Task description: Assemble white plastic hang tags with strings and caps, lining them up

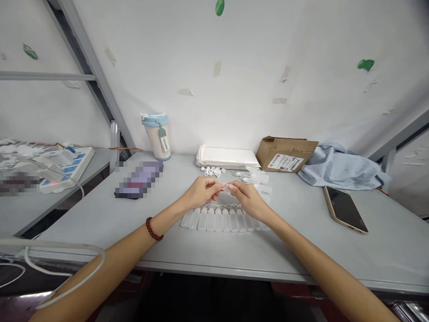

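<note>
My left hand (207,189) and my right hand (244,195) meet above the middle of the desk, fingertips pinched together. Between them is a small translucent whitish piece (226,188), mostly covered by the fingers, so its kind cannot be made out. Just below lies a row of flat translucent plastic pieces (217,221) with thin white loops at their upper ends; my right hand and forearm hide part of it. Behind my left hand sits a small pile of white plastic caps (213,171). More translucent pieces (259,178) lie beyond my right hand.
Along the wall stand a lidded tumbler (156,136), a white flat stack (231,157), a cardboard box (284,154) and a bunched blue cloth (340,165). One phone (345,210) lies at right, a blurred purple-screened device (139,180) at left. White cables (67,246) cross the lower left.
</note>
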`<action>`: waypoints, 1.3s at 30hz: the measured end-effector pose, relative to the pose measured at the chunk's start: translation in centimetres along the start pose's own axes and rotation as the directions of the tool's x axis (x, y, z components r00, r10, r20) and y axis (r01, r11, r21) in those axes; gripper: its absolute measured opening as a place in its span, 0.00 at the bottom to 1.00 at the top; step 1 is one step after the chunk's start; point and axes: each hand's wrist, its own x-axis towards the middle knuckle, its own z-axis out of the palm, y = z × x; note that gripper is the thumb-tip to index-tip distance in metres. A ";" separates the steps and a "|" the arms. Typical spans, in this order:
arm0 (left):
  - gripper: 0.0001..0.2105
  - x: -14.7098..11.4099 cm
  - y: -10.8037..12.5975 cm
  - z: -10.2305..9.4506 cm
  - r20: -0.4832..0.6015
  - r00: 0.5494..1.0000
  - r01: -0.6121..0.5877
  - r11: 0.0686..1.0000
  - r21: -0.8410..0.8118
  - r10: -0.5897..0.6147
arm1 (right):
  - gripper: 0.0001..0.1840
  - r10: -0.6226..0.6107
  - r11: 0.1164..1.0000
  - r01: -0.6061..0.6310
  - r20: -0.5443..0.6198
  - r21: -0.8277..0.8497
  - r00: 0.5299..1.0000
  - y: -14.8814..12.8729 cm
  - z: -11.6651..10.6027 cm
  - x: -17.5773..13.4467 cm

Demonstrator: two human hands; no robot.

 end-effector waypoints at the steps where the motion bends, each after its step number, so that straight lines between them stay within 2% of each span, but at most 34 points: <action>1: 0.19 0.1 -0.1 0.0 -0.001 1.000 -0.007 1.000 0.008 0.007 | 0.20 0.029 0.999 -0.029 0.010 0.028 1.000 0.0 0.0 0.1; 5: 0.19 0.9 -1.0 -0.5 -0.043 0.999 0.007 0.998 0.059 -0.004 | 0.20 0.055 0.998 -0.055 -0.012 0.018 0.998 0.6 -0.3 0.5; 8: 0.19 1.6 -1.9 -2.0 -0.177 0.983 0.069 0.986 0.150 -0.042 | 0.18 0.039 0.992 -0.053 -0.119 -0.112 0.992 1.3 -1.4 0.9; 10: 0.16 2.0 -2.6 -3.2 -0.278 0.960 0.060 0.953 0.297 0.026 | 0.17 0.054 0.978 -0.088 -0.184 -0.187 0.981 1.8 -2.4 1.1; 11: 0.14 2.2 -2.9 -3.7 -0.291 0.953 0.043 0.919 0.392 0.080 | 0.16 0.065 0.972 -0.105 -0.192 -0.209 0.979 2.0 -2.8 1.2; 15: 0.10 2.9 -4.0 -5.1 -0.256 0.945 -0.005 0.790 0.613 0.204 | 0.14 0.134 0.957 -0.186 -0.233 -0.221 0.963 2.7 -4.1 1.4; 21: 0.13 3.7 -5.1 -5.3 -0.122 0.960 -0.103 0.723 0.683 0.252 | 0.14 0.166 0.849 -0.288 -0.295 -0.443 0.941 3.4 -4.5 1.3; 28: 0.14 3.7 -5.2 -4.6 -0.085 0.974 -0.098 0.728 0.678 0.210 | 0.13 0.267 0.663 -0.370 -0.257 -0.650 0.929 3.6 -4.9 1.3; 31: 0.15 3.7 -4.5 -4.4 -0.112 0.974 -0.076 0.746 0.661 0.199 | 0.14 0.318 0.612 -0.395 -0.245 -0.685 0.916 3.6 -4.8 1.3; 35: 0.15 3.1 -2.8 -5.7 -0.243 0.961 0.050 0.787 0.615 0.129 | 0.13 0.325 0.560 -0.404 -0.258 -0.723 0.910 3.7 -4.6 1.1; 36: 0.15 2.8 -2.4 -6.2 -0.263 0.960 0.091 0.776 0.624 0.099 | 0.12 0.317 0.551 -0.403 -0.264 -0.730 0.911 3.8 -4.5 1.0; 39: 0.20 1.5 -1.0 -7.6 -0.216 0.975 0.191 0.677 0.711 -0.049 | 0.11 0.248 0.546 -0.386 -0.296 -0.744 0.922 3.9 -4.2 0.9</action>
